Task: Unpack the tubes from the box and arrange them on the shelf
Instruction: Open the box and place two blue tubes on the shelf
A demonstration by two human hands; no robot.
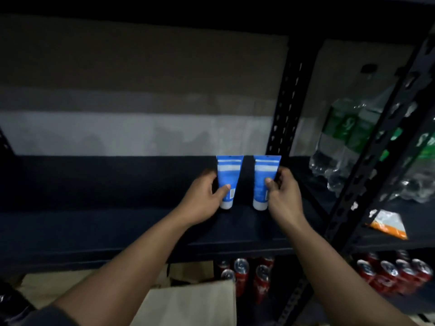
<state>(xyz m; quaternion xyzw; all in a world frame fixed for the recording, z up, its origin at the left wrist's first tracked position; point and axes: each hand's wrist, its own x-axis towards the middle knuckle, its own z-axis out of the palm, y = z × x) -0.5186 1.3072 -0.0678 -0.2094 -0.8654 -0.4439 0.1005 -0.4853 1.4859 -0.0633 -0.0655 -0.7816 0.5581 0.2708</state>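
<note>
Two blue tubes with white caps stand cap-down, side by side, on the dark shelf point(117, 222). My left hand point(202, 198) grips the left tube point(227, 175) around its lower half, thumb on the front. My right hand point(282, 194) holds the right tube point(264, 172) the same way, close to the black upright post point(282, 109). A small gap separates the two tubes. The open cardboard box point(193, 302) sits below the shelf at the bottom of the view; its inside is not visible.
Left of the tubes the shelf surface stretches wide and dark. Packs of clear plastic bottles with green labels point(353, 137) fill the neighbouring bay on the right, with an orange-and-white packet point(388, 223) below them. Red cans point(249, 274) stand on the lower level.
</note>
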